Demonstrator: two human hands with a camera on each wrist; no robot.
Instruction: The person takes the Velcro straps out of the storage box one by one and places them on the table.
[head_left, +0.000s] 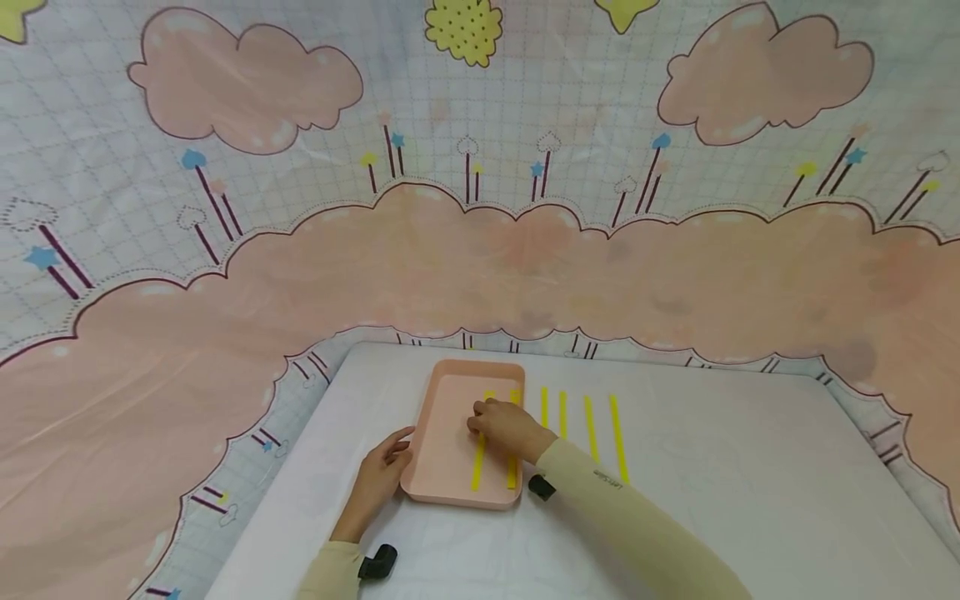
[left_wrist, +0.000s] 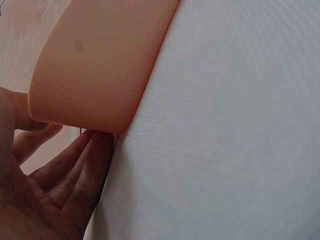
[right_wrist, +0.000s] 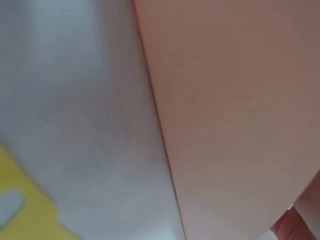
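Observation:
A shallow pink tray point(head_left: 446, 433) lies on the white-covered table. Over its right half my right hand point(head_left: 510, 427) reaches in, with fingertips pinching a yellow strip point(head_left: 477, 467) that lies lengthwise in the tray. Another yellow strip point(head_left: 512, 475) runs along the tray's right side, partly covered by that hand. My left hand point(head_left: 381, 471) is at the tray's left edge, its extended fingers point(left_wrist: 92, 165) touching the outer wall. In the right wrist view the tray wall point(right_wrist: 240, 110) fills the right half, and the fingertips are hidden.
Several yellow strips point(head_left: 590, 425) lie roughly parallel on the table point(head_left: 735, 467), right of the tray; my right forearm crosses over their near ends. A patterned pink and white cloth point(head_left: 525, 267) hangs behind and around the table.

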